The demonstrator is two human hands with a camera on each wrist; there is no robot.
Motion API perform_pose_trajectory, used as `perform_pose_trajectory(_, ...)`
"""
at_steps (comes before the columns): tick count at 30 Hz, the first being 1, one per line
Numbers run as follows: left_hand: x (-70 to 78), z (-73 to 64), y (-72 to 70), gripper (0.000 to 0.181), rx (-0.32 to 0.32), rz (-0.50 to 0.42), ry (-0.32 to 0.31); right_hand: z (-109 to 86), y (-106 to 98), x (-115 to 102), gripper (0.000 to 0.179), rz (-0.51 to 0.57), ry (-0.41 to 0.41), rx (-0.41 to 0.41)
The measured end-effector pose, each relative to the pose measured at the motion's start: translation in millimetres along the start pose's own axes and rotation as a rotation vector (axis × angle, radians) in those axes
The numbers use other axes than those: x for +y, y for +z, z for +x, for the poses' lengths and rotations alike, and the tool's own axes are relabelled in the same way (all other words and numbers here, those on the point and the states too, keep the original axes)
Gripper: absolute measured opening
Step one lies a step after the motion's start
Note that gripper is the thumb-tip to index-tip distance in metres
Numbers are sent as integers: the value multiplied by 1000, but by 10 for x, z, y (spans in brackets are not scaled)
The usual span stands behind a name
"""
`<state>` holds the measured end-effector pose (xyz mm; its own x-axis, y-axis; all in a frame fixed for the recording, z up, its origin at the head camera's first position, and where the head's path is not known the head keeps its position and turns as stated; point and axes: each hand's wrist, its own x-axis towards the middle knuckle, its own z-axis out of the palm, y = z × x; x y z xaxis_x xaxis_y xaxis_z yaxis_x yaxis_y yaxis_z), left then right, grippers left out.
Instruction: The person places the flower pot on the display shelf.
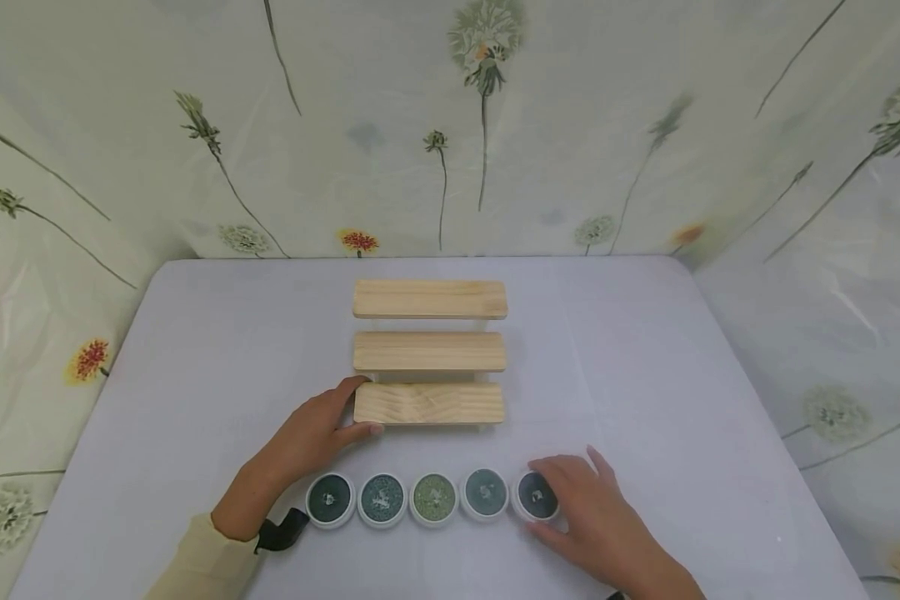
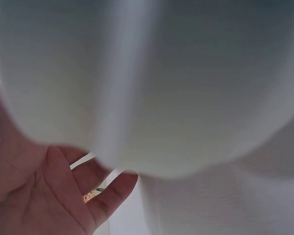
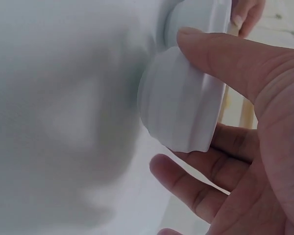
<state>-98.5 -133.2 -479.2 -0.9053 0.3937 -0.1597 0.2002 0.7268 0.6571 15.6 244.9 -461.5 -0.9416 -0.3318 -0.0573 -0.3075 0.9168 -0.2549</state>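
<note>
A three-step wooden riser (image 1: 429, 352) with pale planks stands in the middle of the table. My left hand (image 1: 311, 433) grips the left end of its lowest plank (image 1: 429, 404), thumb at the front edge and fingers behind. Several small white round cups with green and dark speckled tops form a row in front of the riser. At the row's right end, my right hand (image 1: 596, 517) holds the dark-topped cup (image 1: 537, 495) between thumb and fingers. The right wrist view shows this cup's ribbed white side (image 3: 179, 103). In the left wrist view a blurred pale cup (image 2: 186, 112) hides most of the scene.
The other cups in the row are a dark green one (image 1: 329, 500), a teal one (image 1: 382, 500), a light green one (image 1: 433, 499) and a grey-green one (image 1: 485, 493). A white cloth covers the table (image 1: 622, 358). Flower-printed curtains (image 1: 555, 125) surround its back and sides.
</note>
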Motion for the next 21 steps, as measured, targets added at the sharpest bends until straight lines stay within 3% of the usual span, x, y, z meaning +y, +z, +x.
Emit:
perform_pose_trajectory(10, 4, 2, -24, 75, -16, -9, -13, 143, -183, 52, 74, 5, 9, -4)
perform_pose_trajectory(21, -7, 6, -27, 75, -22, -19, -4, 379, -532, 57, 75, 49, 21, -8)
